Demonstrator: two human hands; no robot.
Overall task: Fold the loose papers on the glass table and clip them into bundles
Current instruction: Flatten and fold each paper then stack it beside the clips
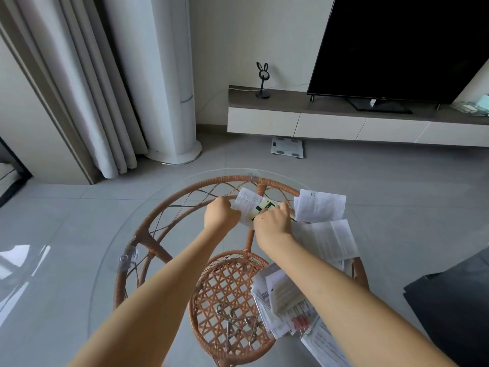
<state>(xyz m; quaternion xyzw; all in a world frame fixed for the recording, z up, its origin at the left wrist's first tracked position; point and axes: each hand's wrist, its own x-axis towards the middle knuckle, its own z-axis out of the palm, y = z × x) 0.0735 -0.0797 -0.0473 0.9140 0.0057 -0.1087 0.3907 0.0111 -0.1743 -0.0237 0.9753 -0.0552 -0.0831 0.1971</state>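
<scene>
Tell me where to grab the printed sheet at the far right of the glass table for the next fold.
Pinch the printed sheet at its left edge, coming from the left: that edge seems to lift off the glass table, while the rest lies flat. The right hand is nearest, but both it and the left hand grip the green-printed paper.

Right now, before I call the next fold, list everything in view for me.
glass table: one, clear top on rattan frame, centre
held paper: one, white with green print, table's far side
loose papers: several, white, table's right side
paper pile: one, white, near right
metal clips: a few, silver, left of pile
television: one, black, on console
console: one, white, brown top, far wall
scale: one, white, floor by console
left hand: one, grips held paper's left edge
right hand: one, grips its right part
</scene>
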